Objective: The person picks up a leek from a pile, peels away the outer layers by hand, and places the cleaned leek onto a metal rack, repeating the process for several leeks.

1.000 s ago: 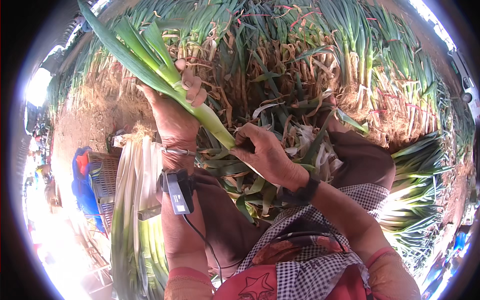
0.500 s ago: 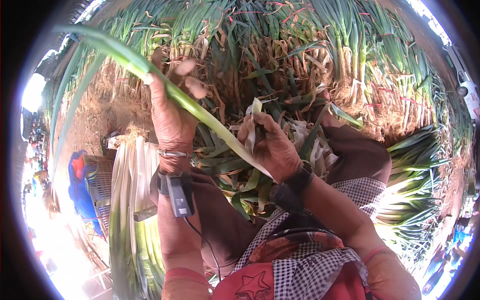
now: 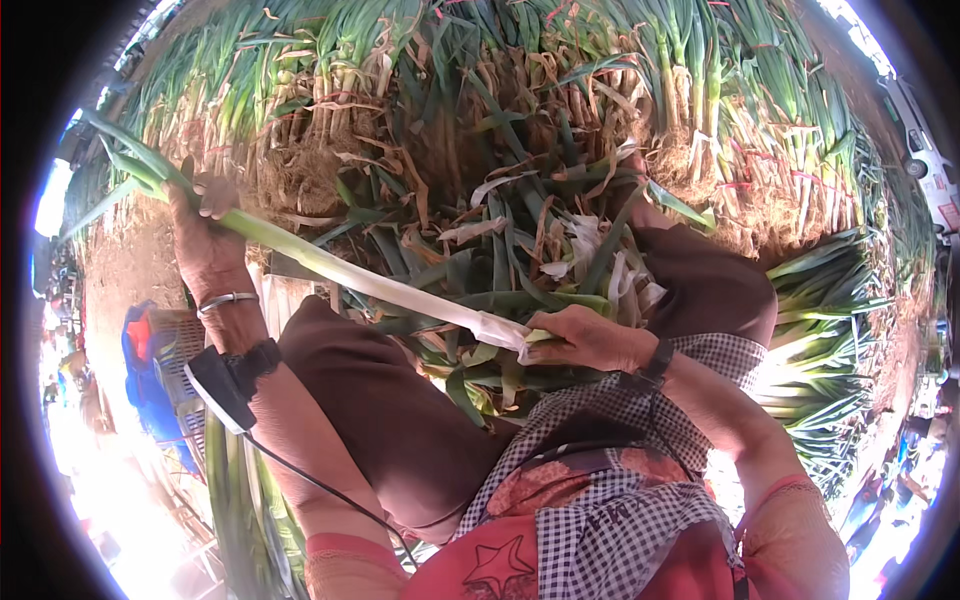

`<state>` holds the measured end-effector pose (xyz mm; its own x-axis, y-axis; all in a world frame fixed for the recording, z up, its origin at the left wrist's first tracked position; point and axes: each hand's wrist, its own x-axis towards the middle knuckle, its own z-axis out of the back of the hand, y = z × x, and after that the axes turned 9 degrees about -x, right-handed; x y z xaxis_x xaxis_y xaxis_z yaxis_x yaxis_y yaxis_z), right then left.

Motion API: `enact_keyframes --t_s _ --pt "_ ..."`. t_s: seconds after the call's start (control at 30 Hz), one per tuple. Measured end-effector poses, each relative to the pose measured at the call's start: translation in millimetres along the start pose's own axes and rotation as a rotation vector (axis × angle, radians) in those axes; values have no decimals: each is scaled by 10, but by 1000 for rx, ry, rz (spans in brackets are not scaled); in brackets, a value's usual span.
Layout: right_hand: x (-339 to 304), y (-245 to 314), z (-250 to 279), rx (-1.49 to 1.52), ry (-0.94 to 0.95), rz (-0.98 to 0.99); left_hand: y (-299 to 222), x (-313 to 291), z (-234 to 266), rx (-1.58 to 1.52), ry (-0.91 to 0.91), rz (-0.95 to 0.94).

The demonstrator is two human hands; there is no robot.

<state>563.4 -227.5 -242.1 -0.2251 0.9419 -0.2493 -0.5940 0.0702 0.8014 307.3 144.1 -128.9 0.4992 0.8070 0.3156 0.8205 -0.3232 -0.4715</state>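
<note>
A long leek [image 3: 370, 285] slants across in front of me, its green top at the upper left and its pale shank toward the middle. My left hand [image 3: 208, 240] is wrapped round it just below the green leaves. At the pale end, my right hand [image 3: 592, 338] is closed on a loose, whitish outer leaf [image 3: 505, 332] that bunches up against the fingertips. Part of what the right fingers grip is hidden behind them. Beneath the leek, between my knees, lies a heap of stripped leaves [image 3: 470, 250], some green, some dry.
Rows of bundled leeks with roots [image 3: 310, 160] stand along the far side. More leeks [image 3: 815, 370] lie fanned out at the right. Cleaned leeks [image 3: 240, 500] lie by my left leg, near a crate [image 3: 188, 360] with blue plastic [image 3: 150, 385]. A white vehicle [image 3: 925, 160] shows at the far right.
My left hand has moved left and slightly down with the leek, which now lies flatter. My right hand has moved right, from beside the shank to its pale end, pulling the loose leaf along.
</note>
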Motion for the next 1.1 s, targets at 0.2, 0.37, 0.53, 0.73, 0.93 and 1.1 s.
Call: enact_keyframes --t_s 0.2,0.37,0.53,0.73,0.93,1.1 --pt "230 210 -153 523 -53 89 527 -123 -502 23 -246 -122" --pt "402 664 -161 1053 254 96 142 -117 -271 -533 68 145" --pt "578 630 -356 568 -316 426 52 -173 -240 -672 -41 70" --pt "303 815 -241 633 -52 130 -175 -252 -117 -649 -70 -5" --pt "-382 45 -165 948 53 -286 -621 -351 222 -422 -45 -130" --pt "-1076 -551 181 701 -103 -485 -845 -418 308 -137 -140 -267"
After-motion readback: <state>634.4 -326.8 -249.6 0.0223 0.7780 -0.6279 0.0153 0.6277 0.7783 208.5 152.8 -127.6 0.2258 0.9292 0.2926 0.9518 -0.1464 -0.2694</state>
